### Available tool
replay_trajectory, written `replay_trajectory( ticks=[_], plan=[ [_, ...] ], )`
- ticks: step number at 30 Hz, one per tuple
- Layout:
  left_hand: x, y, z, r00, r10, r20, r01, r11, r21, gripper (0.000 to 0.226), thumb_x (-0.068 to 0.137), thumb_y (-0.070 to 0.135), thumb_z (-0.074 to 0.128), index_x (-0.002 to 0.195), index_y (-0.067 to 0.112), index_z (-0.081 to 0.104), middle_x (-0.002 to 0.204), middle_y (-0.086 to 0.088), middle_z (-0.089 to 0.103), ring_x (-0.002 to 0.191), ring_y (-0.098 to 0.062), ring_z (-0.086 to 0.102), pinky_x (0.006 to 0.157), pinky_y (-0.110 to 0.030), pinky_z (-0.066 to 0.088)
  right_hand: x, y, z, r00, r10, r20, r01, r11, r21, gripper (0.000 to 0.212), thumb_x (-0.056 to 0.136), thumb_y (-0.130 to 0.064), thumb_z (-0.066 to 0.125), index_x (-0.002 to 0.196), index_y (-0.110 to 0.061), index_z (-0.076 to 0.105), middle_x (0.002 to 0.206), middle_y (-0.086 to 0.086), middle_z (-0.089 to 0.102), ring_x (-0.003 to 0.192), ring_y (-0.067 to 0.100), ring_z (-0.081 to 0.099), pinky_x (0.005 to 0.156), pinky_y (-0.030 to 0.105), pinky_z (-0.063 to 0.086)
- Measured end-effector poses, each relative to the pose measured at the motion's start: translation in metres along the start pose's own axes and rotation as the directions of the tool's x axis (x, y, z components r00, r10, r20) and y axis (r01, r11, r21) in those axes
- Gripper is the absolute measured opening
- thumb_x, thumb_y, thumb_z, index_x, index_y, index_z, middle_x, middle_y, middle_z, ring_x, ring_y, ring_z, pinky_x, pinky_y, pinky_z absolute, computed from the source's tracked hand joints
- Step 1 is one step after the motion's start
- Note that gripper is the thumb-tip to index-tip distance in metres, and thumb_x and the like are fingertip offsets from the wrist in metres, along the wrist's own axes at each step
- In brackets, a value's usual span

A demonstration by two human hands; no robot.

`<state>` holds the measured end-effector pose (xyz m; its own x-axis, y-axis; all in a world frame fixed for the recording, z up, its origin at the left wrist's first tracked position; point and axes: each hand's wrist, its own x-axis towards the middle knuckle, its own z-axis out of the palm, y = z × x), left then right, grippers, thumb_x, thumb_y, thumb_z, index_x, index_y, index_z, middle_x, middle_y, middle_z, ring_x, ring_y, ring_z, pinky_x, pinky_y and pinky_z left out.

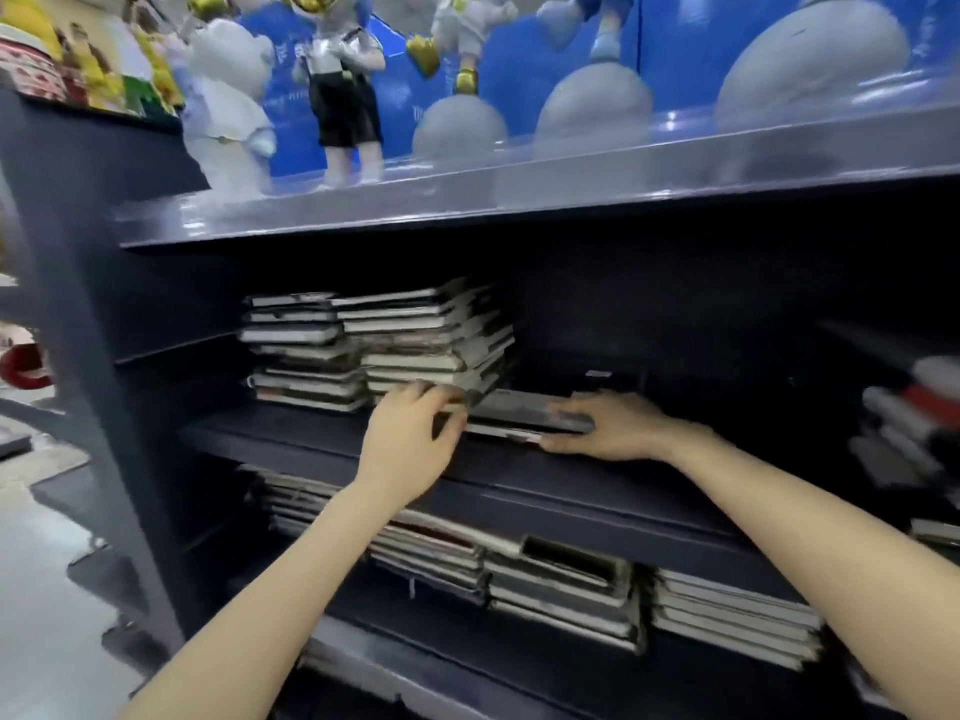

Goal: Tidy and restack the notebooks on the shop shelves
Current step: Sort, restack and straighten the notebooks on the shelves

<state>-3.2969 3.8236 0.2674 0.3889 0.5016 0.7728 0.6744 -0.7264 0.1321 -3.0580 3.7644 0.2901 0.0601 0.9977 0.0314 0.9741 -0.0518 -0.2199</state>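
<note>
Middle shelf (322, 439): left hand (410, 441) fingers curled onto the bottom edge of the notebook stack (431, 340); right hand (610, 423) fingers clamped on a flat dark notebook (511, 407) just right of it.

- A white bear figurine (228, 96) stands at 11 o'clock in the view.
- A figurine in black shorts (343, 101) is just beside the bear, at its 3 o'clock.
- A figure with yellow shoes (462, 54) is at 12 o'clock, its top cut off by the frame.
- Three grey domes (595, 103) run from 12 towards 2 o'clock.
- A blue backdrop (524, 54) rises behind the figures and domes.
- Colourful boxes (98, 70) sit at 10 o'clock.
- A blurred red object (23, 363) is at 9 o'clock.
- The pale floor (41, 589) shows at 8 o'clock.
</note>
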Motion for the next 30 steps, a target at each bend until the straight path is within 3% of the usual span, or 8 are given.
replay_trajectory(
  ticks=[5, 9, 13, 16, 20, 23, 26, 30],
  plan=[
    [0.026, -0.034, 0.008, 0.994, 0.039, -0.1, -0.039, 0.999, -0.003, 0.039, 0.084, 0.036, 0.046, 0.101, 0.011, 0.071, 0.092, -0.014, 0.067, 0.084, -0.039, 0.061, 0.071, -0.039, 0.049, -0.027, 0.001, -0.004, 0.999, 0.051, -0.008, -0.051, 0.998, 0.042, 0.092, 0.056, -0.09, 0.037, 0.138, -0.048, 0.04, 0.153, -0.013, 0.031, 0.142, 0.014, 0.027, 0.115, 0.032, 0.025],
    [0.048, -0.052, 0.005, 0.963, 0.082, -0.255, -0.072, 0.996, 0.049, 0.036, 0.085, 0.033, 0.048, 0.099, 0.005, 0.066, 0.09, -0.016, 0.061, 0.083, -0.038, 0.057, 0.072, -0.039, 0.046, -0.054, 0.012, -0.011, 0.996, 0.085, -0.014, -0.082, 0.986, 0.143, 0.049, 0.076, -0.063, 0.063, 0.122, -0.059, 0.046, 0.151, -0.017, 0.033, 0.141, 0.01, 0.028, 0.114, 0.028, 0.022],
    [0.074, -0.072, -0.004, 0.917, 0.052, -0.395, -0.015, 0.995, 0.095, 0.037, 0.087, 0.037, 0.056, 0.092, 0.001, 0.058, 0.092, -0.02, 0.056, 0.085, -0.037, 0.052, 0.074, -0.042, 0.041, -0.056, 0.005, -0.029, 0.982, 0.18, 0.05, -0.185, 0.977, 0.109, 0.044, 0.075, -0.05, 0.073, 0.114, -0.056, 0.054, 0.143, -0.02, 0.042, 0.133, 0.01, 0.038, 0.104, 0.026, 0.031],
    [0.095, -0.087, -0.009, 0.982, 0.042, -0.185, -0.01, 0.985, 0.171, 0.064, 0.088, 0.059, 0.045, 0.113, 0.002, 0.059, 0.11, -0.022, 0.059, 0.1, -0.04, 0.053, 0.087, -0.046, 0.043, -0.042, -0.015, -0.042, 0.974, 0.207, 0.089, -0.205, 0.978, -0.033, 0.043, 0.081, -0.058, 0.063, 0.121, -0.043, 0.058, 0.136, -0.019, 0.049, 0.124, 0.008, 0.045, 0.099, 0.025, 0.037],
    [0.115, -0.104, -0.014, 0.989, -0.068, 0.133, 0.042, 0.981, 0.191, 0.096, 0.074, 0.082, 0.018, 0.136, 0.014, 0.049, 0.134, -0.017, 0.053, 0.124, -0.036, 0.045, 0.106, -0.042, 0.03, -0.004, -0.061, -0.043, 0.957, 0.159, -0.244, -0.105, 0.97, 0.218, 0.048, 0.089, -0.059, 0.049, 0.127, -0.03, 0.058, 0.126, -0.011, 0.061, 0.116, 0.01, 0.056, 0.101, 0.03, 0.043],
    [0.116, -0.117, -0.008, 0.995, 0.051, 0.084, -0.07, 0.968, 0.242, 0.079, 0.075, 0.071, 0.044, 0.126, 0.014, 0.059, 0.116, -0.018, 0.064, 0.107, -0.038, 0.057, 0.092, -0.045, 0.042, 0.042, -0.098, -0.04, 0.885, 0.254, -0.389, -0.031, 0.868, 0.496, 0.058, 0.091, -0.059, 0.046, 0.133, -0.02, 0.054, 0.128, 0.0, 0.061, 0.114, 0.019, 0.059, 0.1, 0.036, 0.045],
    [0.114, -0.132, -0.001, 0.98, 0.193, -0.043, -0.178, 0.955, 0.239, 0.051, 0.069, 0.028, 0.081, 0.115, 0.011, 0.067, 0.096, -0.016, 0.07, 0.085, -0.038, 0.064, 0.076, -0.046, 0.048, 0.082, -0.131, -0.048, 0.863, 0.384, -0.329, 0.001, 0.65, 0.76, 0.07, 0.087, -0.064, 0.046, 0.135, -0.013, 0.051, 0.129, 0.005, 0.059, 0.11, 0.026, 0.061, 0.083, 0.039, 0.054],
    [0.113, -0.142, 0.0, 0.925, 0.321, -0.206, -0.282, 0.939, 0.198, 0.049, 0.06, 0.013, 0.087, 0.107, 0.012, 0.071, 0.092, -0.011, 0.072, 0.076, -0.034, 0.066, 0.07, -0.044, 0.051, 0.106, -0.164, -0.055, 0.856, 0.463, -0.229, -0.022, 0.476, 0.879, 0.045, 0.081, -0.062, 0.061, 0.096, -0.019, 0.06, 0.089, -0.002, 0.062, 0.076, 0.02, 0.063, 0.066, 0.034, 0.057]
  ],
)
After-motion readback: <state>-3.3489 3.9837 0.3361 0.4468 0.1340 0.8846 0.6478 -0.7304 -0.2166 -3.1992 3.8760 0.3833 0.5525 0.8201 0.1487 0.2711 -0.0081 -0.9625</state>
